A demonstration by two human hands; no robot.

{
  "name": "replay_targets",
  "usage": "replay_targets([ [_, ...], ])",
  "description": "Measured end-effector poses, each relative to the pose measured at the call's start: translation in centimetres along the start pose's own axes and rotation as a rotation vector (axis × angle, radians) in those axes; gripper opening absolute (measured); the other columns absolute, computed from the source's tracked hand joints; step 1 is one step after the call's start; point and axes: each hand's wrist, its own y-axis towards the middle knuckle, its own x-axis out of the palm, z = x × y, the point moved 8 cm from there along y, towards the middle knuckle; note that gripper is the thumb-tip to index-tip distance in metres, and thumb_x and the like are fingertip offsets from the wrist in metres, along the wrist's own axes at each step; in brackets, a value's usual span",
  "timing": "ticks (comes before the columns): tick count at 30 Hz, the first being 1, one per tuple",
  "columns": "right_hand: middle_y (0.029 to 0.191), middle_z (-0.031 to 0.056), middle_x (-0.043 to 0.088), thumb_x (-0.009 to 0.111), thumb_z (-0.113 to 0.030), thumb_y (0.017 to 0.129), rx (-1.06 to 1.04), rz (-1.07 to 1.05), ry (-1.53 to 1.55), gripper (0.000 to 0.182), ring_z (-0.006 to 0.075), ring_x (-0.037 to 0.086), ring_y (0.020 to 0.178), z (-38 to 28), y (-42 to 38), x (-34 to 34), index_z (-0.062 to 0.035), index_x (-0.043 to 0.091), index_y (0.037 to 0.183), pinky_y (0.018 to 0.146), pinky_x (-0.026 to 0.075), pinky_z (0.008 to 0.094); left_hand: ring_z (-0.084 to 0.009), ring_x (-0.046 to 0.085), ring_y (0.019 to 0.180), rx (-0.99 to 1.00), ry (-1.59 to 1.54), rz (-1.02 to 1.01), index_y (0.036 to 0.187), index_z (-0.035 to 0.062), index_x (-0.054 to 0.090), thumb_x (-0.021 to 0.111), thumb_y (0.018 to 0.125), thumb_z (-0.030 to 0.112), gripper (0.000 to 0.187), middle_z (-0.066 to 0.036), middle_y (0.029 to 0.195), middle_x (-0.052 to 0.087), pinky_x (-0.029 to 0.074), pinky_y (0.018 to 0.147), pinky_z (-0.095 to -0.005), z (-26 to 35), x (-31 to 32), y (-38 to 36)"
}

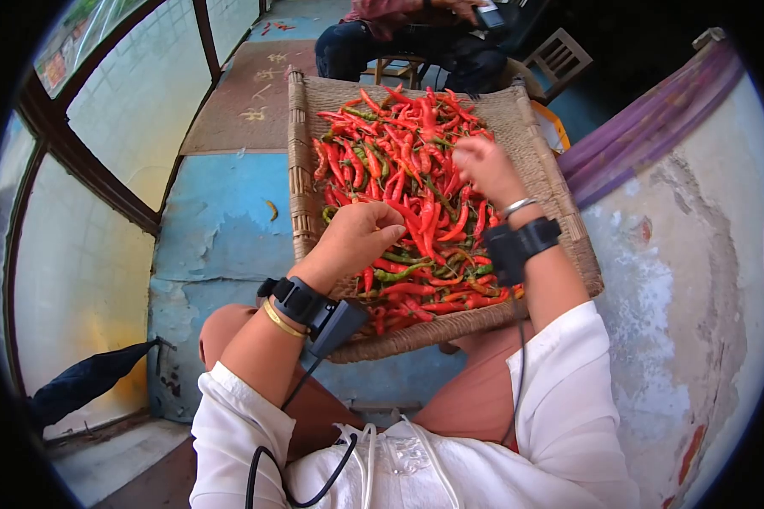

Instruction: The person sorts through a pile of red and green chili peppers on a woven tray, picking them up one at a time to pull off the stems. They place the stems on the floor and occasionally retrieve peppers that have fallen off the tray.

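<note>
Red chili peppers (399,153), mixed with some green ones, lie heaped in a woven basket tray (304,178) in front of me. Over the near left part of the heap, my left hand (356,237) is closed in a pinch, with a red chili pepper (406,214) at its fingertips. My right hand (488,170) hovers above the right side of the pile, its fingers bent and smeared by motion. A blurred red chili pepper (429,117) shows near the far middle of the heap.
Across the tray sits another person (407,34), holding a dark device. A wooden chair (560,58) stands behind at the right. Windows (85,254) line the left; a worn wall (671,280) with a purple cloth (645,127) is at the right. One pepper (272,209) lies on the blue floor.
</note>
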Motion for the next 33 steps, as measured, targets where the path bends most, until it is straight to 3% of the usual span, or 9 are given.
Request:
replay_targets([
  [2, 0.077, 0.0055, 0.055, 0.057, -0.012, 0.075, -0.562, -0.089, -0.658, 0.029, 0.0235, 0.056, 0.066, 0.1, -1.5, 4.1, -0.0113, 0.055, 0.104, 0.059, 0.047, 0.0327, -0.0094, 0.053, 0.062, -0.025, 0.007, 0.003, 0.087, 0.0018, 0.06, 0.059, 0.077, 0.012, 0.014, -0.004, 0.071, 0.059, 0.044, 0.058, -0.0263, -0.3, -0.2, 0.1],
  [4, 0.081, 0.0089, 0.052, 0.051, -0.006, 0.073, -0.44, -0.221, -0.952, 0.026, 0.0284, 0.055, 0.074, 0.8, -3.8, 6.8, -0.017, 0.057, 0.096, 0.064, 0.047, 0.0381, -0.0125, 0.055, 0.064, 0.104, 0.082, 0.042, 0.086, 0.0013, 0.06, 0.059, 0.077, 0.011, 0.014, -0.006, 0.074, 0.06, 0.045, 0.059, -0.028, 0.3, -0.7, 0.1],
  [14, 0.08, 0.01, 0.054, 0.056, -0.011, 0.074, -0.35, -0.189, -0.645, 0.009, 0.0237, 0.057, 0.074, 0.7, -6.0, 6.5, -0.0099, 0.059, 0.083, 0.064, 0.046, 0.0338, -0.0153, 0.057, 0.07, 0.078, 0.102, 0.04, 0.086, 0.0009, 0.06, 0.059, 0.076, 0.011, 0.014, -0.009, 0.076, 0.061, 0.045, 0.064, -0.0292, 0.3, -1.0, -0.1],
  [17, 0.073, 0.0038, 0.06, 0.058, -0.013, 0.078, -0.084, -0.271, 0.114, 0.014, 0.0103, 0.055, 0.062, -0.6, -7.1, 5.4, -0.0029, 0.059, 0.088, 0.057, 0.044, 0.0239, -0.014, 0.057, 0.071, 0.107, 0.125, 0.041, 0.091, 0.0017, 0.06, 0.061, 0.075, 0.01, 0.018, -0.008, 0.08, 0.061, 0.045, 0.065, -0.0271, 0.8, -0.7, -0.1],
  [22, 0.072, 0.0013, 0.057, 0.055, -0.011, 0.079, 0.064, -0.349, 0.479, 0.012, 0.007, 0.053, 0.06, -2.6, -9.6, 5.0, -0.0038, 0.058, 0.088, 0.053, 0.042, 0.0199, -0.01, 0.055, 0.072, 0.341, -0.119, -0.039, 0.104, 0.0028, 0.056, 0.064, 0.075, 0.007, 0.03, -0.005, 0.088, 0.059, 0.045, 0.061, -0.0234, 1.1, 1.9, -0.2],
  [24, 0.072, 0.0014, 0.057, 0.055, -0.011, 0.079, 0.171, -0.339, 0.649, 0.015, 0.006, 0.052, 0.059, -2.5, -10.3, 5.3, -0.0026, 0.057, 0.091, 0.052, 0.042, 0.0188, -0.0087, 0.054, 0.069, 0.22, -0.164, -0.144, 0.094, -0.0002, 0.057, 0.063, 0.077, 0.01, 0.02, -0.006, 0.079, 0.059, 0.044, 0.058, -0.0247, 2.2, 2.1, -0.7],
  [26, 0.071, 0.0016, 0.057, 0.055, -0.012, 0.079, 0.179, -0.331, 0.636, 0.016, 0.0056, 0.051, 0.057, -2.4, -10.3, 5.3, -0.0023, 0.056, 0.092, 0.049, 0.041, 0.0182, -0.0096, 0.054, 0.063, 0.141, 0.138, -0.271, 0.082, -0.0019, 0.057, 0.058, 0.081, 0.013, 0.016, -0.007, 0.069, 0.059, 0.043, 0.055, -0.0263, 1.6, 3.2, -0.7],
  [29, 0.068, 0.0018, 0.057, 0.055, -0.013, 0.079, 0.256, -0.322, 0.512, 0.016, 0.005, 0.05, 0.051, 0.1, -9.9, 4.9, -0.0023, 0.056, 0.091, 0.044, 0.039, 0.0173, -0.0245, 0.058, 0.06, 0.094, 0.108, -0.071, 0.074, -0.0019, 0.056, 0.054, 0.082, 0.02, 0.023, -0.014, 0.064, 0.059, 0.044, 0.057, -0.0335, -0.1, 2.1, -0.3],
  [33, 0.064, 0.0029, 0.058, 0.053, -0.014, 0.081, 0.284, -0.27, 0.275, 0.012, 0.0056, 0.05, 0.047, 1.6, -7.2, 3.4, -0.0034, 0.058, 0.084, 0.039, 0.038, 0.0181, -0.0242, 0.058, 0.057, 0.0, 0.035, -0.069, 0.075, -0.0023, 0.056, 0.05, 0.084, 0.021, 0.025, -0.012, 0.061, 0.058, 0.045, 0.056, -0.0339, -0.4, 1.7, -0.1],
])
